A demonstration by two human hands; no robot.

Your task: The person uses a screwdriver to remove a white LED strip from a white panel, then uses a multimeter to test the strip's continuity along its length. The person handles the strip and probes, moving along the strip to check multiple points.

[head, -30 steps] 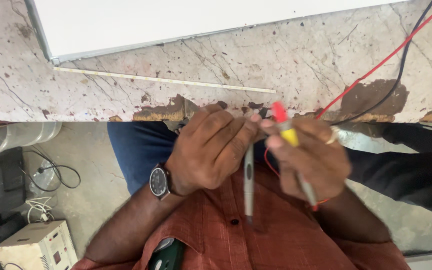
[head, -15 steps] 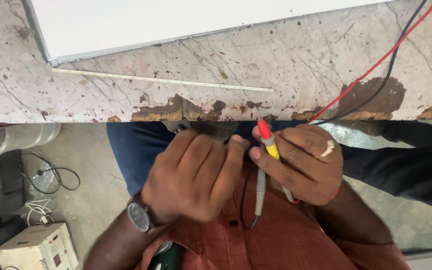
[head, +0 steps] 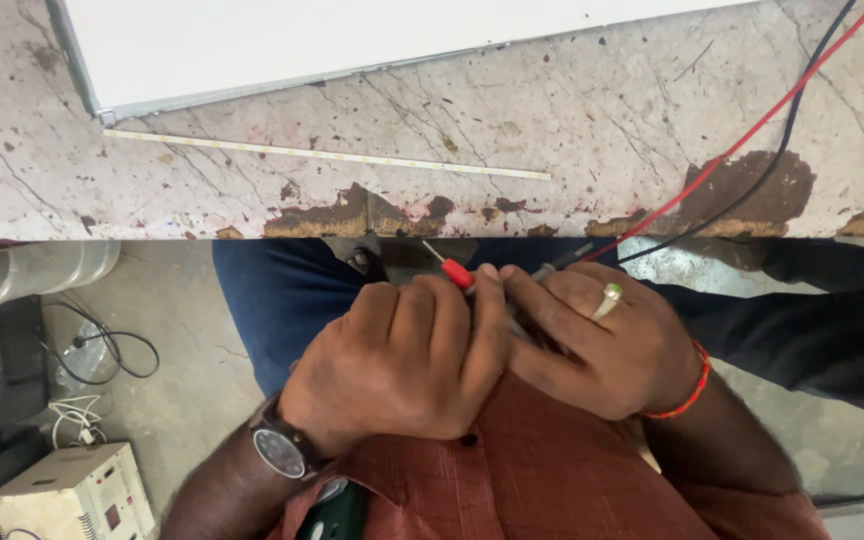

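Note:
My left hand point(head: 402, 360), with a wristwatch, and my right hand point(head: 602, 340), with a ring and a red wrist thread, are pressed together in front of my chest, just below the table edge. A red test probe point(head: 455, 270) sticks out between them by my left forefinger, its metal tip pointing up-left. A black probe point(head: 562, 262) shows above my right fingers. The probe bodies are hidden inside the two closed hands. A red lead point(head: 752, 140) and a black lead point(head: 797, 120) run from the hands across the table to the upper right.
The worn marble table point(head: 572, 110) carries a thin light strip point(head: 332, 155) and a white panel point(head: 352, 40) at the back. On the floor to the left are a cream box-shaped unit point(head: 72, 490), loose cables point(head: 102, 350) and a grey pipe point(head: 32, 270). Dark cloth point(head: 832, 320) is at right.
Both hands have closed together and sunk lower. The red probe, held upright in my right hand before, now lies tilted up-left between the hands, and the hanging grey probe shaft is hidden.

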